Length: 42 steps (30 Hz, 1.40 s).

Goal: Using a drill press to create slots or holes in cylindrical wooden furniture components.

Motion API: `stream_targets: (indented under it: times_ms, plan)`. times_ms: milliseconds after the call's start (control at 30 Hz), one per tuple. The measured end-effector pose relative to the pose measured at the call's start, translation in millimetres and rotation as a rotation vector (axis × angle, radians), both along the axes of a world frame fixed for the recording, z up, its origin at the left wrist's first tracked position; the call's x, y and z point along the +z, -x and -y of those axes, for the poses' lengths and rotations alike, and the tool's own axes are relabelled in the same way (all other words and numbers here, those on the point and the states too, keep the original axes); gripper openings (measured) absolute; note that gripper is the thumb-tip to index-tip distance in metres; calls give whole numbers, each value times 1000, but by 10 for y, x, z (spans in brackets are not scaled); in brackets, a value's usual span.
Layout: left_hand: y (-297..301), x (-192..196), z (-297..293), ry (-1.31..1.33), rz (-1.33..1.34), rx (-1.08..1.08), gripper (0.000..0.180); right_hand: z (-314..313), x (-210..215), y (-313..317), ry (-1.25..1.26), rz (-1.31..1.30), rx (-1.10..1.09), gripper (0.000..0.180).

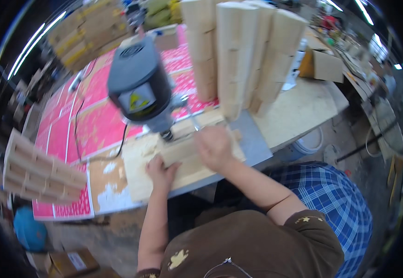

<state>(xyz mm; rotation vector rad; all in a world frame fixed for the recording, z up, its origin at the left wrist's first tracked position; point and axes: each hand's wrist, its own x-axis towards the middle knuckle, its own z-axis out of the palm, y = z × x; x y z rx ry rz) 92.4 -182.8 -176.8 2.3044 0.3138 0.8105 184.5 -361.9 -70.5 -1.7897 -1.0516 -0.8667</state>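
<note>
- Step, as judged: drilling the wood piece (183, 151) under the drill press (139, 85).
- Wood piece: lies flat on the pale board (139, 183), at the near side of the chuck (165, 135), between the two hands. Board sits at the near edge of the table (303, 111).
- Left hand (161, 171): partly open, thumb spread from the fingers; rests against the near left part of the wood piece, not wrapped round it.
- Right hand (214, 147): blurred; fingers look curled closed around the lower end of the metal lever (194, 121).
- Bit tip: too small and blurred; cannot tell whether it touches wood.
- To do well: left hand should press down and push the wood piece back evenly, so it cannot twist when the bit bites.
- Left fingers are near the chuck; best kept flat, off the bit's line.
- Lever wants a smooth, steady pull; a jerk could split the wood or shift the hole. Ease it up fully before sliding the piece.
- Brush chips off the board so the piece sits level.
- Black cord (120, 147) runs beside the board; keep it clear.
</note>
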Motion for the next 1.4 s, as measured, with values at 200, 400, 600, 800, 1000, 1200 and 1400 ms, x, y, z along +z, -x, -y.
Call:
stream_targets:
  times_ms: [200, 400, 600, 800, 1000, 1200, 1400]
  plan:
    - [88, -17, 24, 53, -31, 4, 35, -75, -270, -82, -120, 7, 124, 15]
    - [110, -7, -20, 108, -207, 40, 36, -72, 481, -41, -187, 63, 134, 8]
    - [31, -51, -30, 212, -72, 36, 32, -514, 1346, -673, -115, -213, 16, 30]
    - [-3, -32, -34, 221, -125, 5, 34, -486, 1209, -900, -63, -321, 84, 27]
    - [64, -81, 16, 363, -107, 72, 36, 68, 351, -665, 129, -374, 105, 44]
    - [90, -5, -30, 111, -107, 62, 33, 216, -549, -587, 683, -310, -40, 31]
    - [428, 181, -216, 65, -89, 9, 32, 403, -290, -326, 590, -337, 122, 29]
